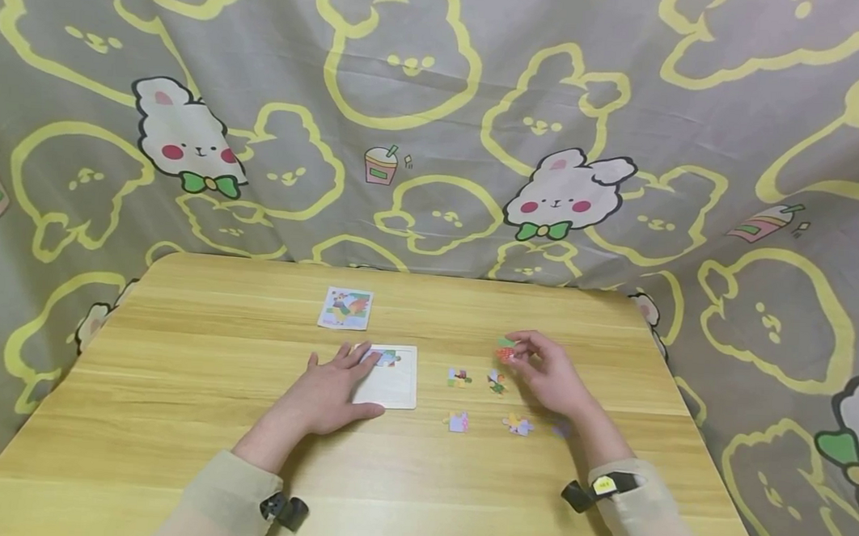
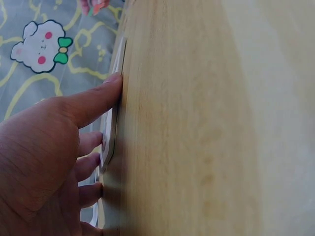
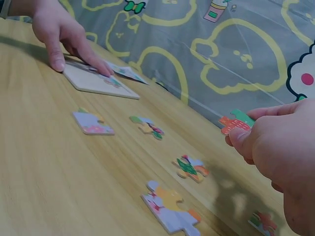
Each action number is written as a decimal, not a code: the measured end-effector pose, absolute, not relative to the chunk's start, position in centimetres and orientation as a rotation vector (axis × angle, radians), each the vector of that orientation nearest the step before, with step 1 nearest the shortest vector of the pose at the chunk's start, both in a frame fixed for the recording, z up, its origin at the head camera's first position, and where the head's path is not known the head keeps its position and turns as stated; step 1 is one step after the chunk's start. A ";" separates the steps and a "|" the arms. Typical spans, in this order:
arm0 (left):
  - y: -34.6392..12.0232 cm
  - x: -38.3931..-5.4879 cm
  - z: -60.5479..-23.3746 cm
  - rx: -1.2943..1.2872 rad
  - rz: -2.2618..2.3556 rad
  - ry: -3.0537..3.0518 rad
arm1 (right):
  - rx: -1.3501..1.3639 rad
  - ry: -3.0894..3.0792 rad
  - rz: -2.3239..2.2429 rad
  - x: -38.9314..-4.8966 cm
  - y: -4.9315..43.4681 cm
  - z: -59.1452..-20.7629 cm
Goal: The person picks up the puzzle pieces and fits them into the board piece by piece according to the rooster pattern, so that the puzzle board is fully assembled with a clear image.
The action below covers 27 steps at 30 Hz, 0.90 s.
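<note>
My left hand [image 1: 330, 391] rests with spread, fairly straight fingers over the left side of a white puzzle tray [image 1: 396, 392]. In the left wrist view its thumb touches the tray's near edge. Inside the tray, along the top, lies a colourful puzzle section [image 1: 388, 358], partly covered by the fingers. Over to the right, my right hand [image 1: 549, 377] pinches a red and green puzzle piece [image 3: 238, 121] between thumb and fingers, raised above the table in the right wrist view. Below and left of it lie a green-leafed piece [image 3: 189, 168] and a multicoloured piece [image 1: 458, 378].
Behind the tray lies a square picture card [image 1: 345, 309]. Nearer me are a lilac and pink piece [image 1: 459, 421], a yellow and lilac piece [image 1: 518, 424] and another piece [image 1: 561, 428] beside the right forearm. A patterned curtain [image 1: 432, 211] hangs behind the wooden table [image 1: 418, 478].
</note>
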State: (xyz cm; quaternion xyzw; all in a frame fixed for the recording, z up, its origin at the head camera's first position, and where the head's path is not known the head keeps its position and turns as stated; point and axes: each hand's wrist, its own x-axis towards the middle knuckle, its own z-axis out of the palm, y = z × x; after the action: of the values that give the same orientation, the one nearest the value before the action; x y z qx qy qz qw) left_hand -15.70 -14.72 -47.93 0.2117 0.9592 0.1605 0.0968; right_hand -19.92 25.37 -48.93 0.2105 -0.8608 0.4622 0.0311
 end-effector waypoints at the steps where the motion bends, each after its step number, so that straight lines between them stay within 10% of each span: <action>1: -14.7 -15.7 -47.9 0.629 0.477 2.841 | 0.658 -2.653 1.430 -19.9 25.2 -49.0; 27: -14.7 -15.7 -47.8 0.612 0.482 2.827 | 0.741 -2.699 1.460 -20.6 19.1 -48.6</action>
State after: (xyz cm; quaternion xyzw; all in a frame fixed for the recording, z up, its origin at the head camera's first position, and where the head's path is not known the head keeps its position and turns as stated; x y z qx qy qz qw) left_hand -15.69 -14.69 -47.77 0.2075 0.9588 0.1635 0.1046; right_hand -20.65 19.08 -48.65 0.2346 -0.8550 0.4625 -0.0074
